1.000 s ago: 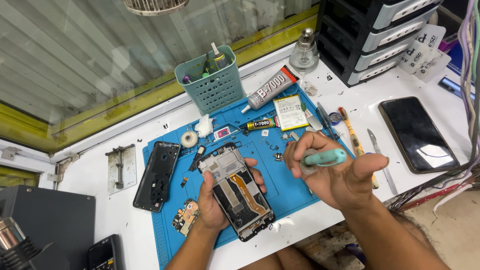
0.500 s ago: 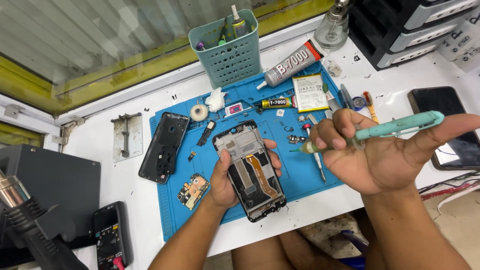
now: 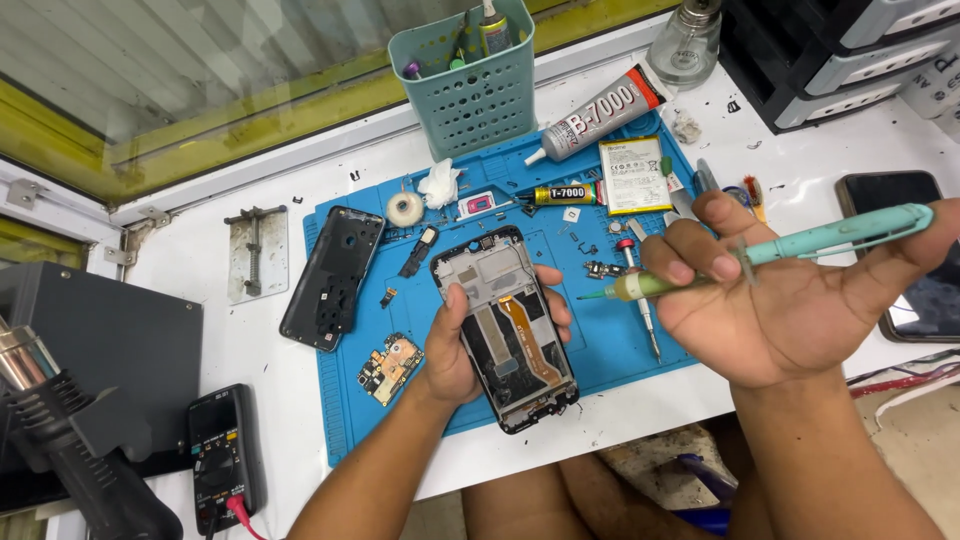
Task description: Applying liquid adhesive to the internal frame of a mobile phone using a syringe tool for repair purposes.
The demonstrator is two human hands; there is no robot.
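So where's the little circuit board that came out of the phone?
The circuit board lies on the blue mat's lower-left corner, just left of the left hand holding the opened phone.

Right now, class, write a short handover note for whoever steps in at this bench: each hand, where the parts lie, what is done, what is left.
Left hand: grips the opened phone frame over the blue mat.
Right hand: holds the teal syringe applicator, tip aimed at the frame, not touching.
Parts: back cover and circuit board on the mat's left; battery and glue tubes at the top.
Done: phone stripped down.
Left: board, battery and cover remain out.
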